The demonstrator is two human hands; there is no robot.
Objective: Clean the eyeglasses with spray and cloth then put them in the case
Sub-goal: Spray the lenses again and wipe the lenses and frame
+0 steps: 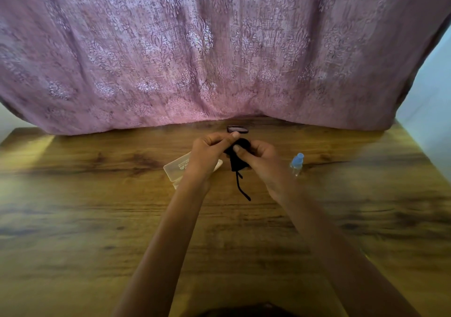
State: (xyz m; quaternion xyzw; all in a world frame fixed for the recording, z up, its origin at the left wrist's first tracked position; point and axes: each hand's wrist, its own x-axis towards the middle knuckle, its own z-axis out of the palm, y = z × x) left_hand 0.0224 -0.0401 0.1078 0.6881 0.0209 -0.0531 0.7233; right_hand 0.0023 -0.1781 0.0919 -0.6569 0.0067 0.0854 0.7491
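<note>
You've got the eyeglasses (240, 153) up off the table, held between both hands over its far middle. They read as a dark, bunched shape, and the black cloth is hard to separate from the frame here; I can't tell where one ends and the other begins. One thin black temple arm (241, 187) hangs down from the bundle and trails toward you, its tip low over the wood.

Your left hand (210, 153) is curled in from the left, fingers closed, thumb stretched across the top and pressing on the upper edge of the dark bundle. Your right hand (258, 155) comes in from the other side, fingers wrapped under and around it, thumb pinching on the front. Both grips are closed tight on the glasses.

Just behind your left wrist, the clear plastic case (179, 170) lies open and flat on the table, partly hidden by your hand. To your right, close to that wrist, the small spray bottle (296, 164) stands upright, clear body, blue cap. Beyond your knuckles, a small dark object (237, 129) rests by the hem of the pink patterned curtain (219, 48). Everything sits on the wooden table (97, 206).
</note>
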